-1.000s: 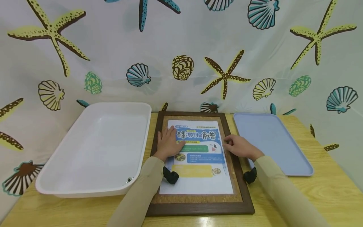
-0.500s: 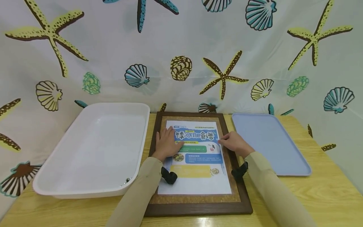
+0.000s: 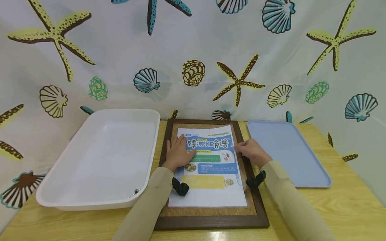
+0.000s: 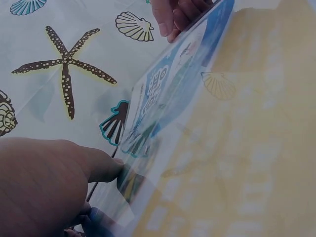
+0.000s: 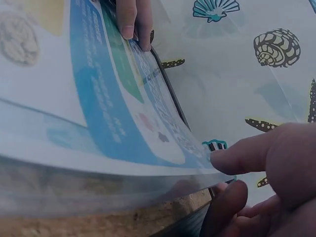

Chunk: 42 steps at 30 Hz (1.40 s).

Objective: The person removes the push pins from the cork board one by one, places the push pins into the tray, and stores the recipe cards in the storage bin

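Note:
A glossy printed sheet (image 3: 208,197) with blue, green and yellow blocks lies on a cork board (image 3: 223,211) in a brown wooden frame (image 3: 211,222). Flat on its upper left part rests my left hand (image 3: 177,152), fingers spread. At the sheet's right edge, my right hand (image 3: 251,150) pinches the margin between thumb and forefinger. The right wrist view shows that edge of the clear-bordered sheet (image 5: 98,98) raised off the cork, the thumb (image 5: 237,155) on top. Its upper right corner also bows upward.
Left of the frame stands a large white tub (image 3: 102,160) with a small shiny fitting near its front corner. A flat pale blue tray (image 3: 289,150) lies on the right of the wooden table (image 3: 352,201). A curtain (image 3: 181,40) printed with shells and starfish hangs behind.
My right hand has moved left from the frame's side onto the sheet's edge and taken hold of it. The sheet's upper right side has risen slightly. The left hand stays in place.

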{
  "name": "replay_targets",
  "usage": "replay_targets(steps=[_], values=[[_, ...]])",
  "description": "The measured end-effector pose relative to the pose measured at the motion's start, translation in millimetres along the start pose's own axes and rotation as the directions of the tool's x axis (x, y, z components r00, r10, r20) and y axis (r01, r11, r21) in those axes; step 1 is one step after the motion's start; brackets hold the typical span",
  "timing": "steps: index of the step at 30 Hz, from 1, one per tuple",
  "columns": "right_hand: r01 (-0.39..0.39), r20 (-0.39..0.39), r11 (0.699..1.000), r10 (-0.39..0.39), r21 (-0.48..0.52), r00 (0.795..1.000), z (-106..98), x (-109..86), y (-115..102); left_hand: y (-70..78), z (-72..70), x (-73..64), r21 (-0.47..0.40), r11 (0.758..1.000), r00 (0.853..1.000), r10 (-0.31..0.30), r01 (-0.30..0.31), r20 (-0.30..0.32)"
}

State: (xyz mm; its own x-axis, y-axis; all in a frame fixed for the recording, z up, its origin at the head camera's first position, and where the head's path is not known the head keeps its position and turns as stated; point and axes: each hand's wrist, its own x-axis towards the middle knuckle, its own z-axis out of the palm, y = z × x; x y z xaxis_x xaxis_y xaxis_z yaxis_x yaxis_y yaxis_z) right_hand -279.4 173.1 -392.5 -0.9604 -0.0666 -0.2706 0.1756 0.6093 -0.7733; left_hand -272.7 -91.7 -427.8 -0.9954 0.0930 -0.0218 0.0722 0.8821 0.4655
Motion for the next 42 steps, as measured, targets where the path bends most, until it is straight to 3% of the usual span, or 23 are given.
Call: replay_targets(steps=[6, 10, 15, 19, 26, 31, 35, 42], values=[[0.059, 0.002, 0.997, -0.059, 0.055, 0.998, 5, -3.5, 4, -1.6, 2.2, -1.5, -0.011, 1.0, 1.0, -0.001, 0.001, 0.011], [0.156, 0.055, 0.986, -0.159, 0.053, 0.986, 5, -5.2, 6, -2.3, 2.9, -0.2, -0.017, 1.0, 1.0, -0.004, 0.004, 0.011], [0.234, 0.197, 0.96, -0.262, 0.156, 0.945, 0, -6.4, 14, -2.2, 2.8, 1.6, -0.014, 1.0, 1.0, -0.007, 0.007, 0.003], [0.258, 0.308, 0.955, -0.292, 0.147, 0.905, -4, -8.0, 18, -2.7, 2.5, 2.1, -0.01, 1.0, 1.0, -0.011, 0.011, 0.005], [0.319, 0.376, 0.943, -0.329, 0.091, 0.866, -9, -11.3, 23, -1.8, 2.4, 1.6, -0.019, 1.0, 1.0, -0.01, 0.011, 0.006], [0.314, 0.376, 0.926, -0.373, 0.211, 0.848, -5, -12.0, 26, -0.2, 1.3, 0.9, -0.076, 0.996, 0.999, -0.036, 0.036, 0.005], [0.29, 0.363, 0.9, -0.401, 0.324, 0.841, -1, -10.7, 30, 0.6, -5.1, 0.4, -0.173, 0.981, 0.996, -0.087, 0.087, 0.004], [0.249, 0.324, 0.88, -0.392, 0.404, 0.861, 0, -7.4, 35, 6.3, -26.0, -3.3, -0.288, 0.939, 0.978, -0.204, 0.186, -0.034]])
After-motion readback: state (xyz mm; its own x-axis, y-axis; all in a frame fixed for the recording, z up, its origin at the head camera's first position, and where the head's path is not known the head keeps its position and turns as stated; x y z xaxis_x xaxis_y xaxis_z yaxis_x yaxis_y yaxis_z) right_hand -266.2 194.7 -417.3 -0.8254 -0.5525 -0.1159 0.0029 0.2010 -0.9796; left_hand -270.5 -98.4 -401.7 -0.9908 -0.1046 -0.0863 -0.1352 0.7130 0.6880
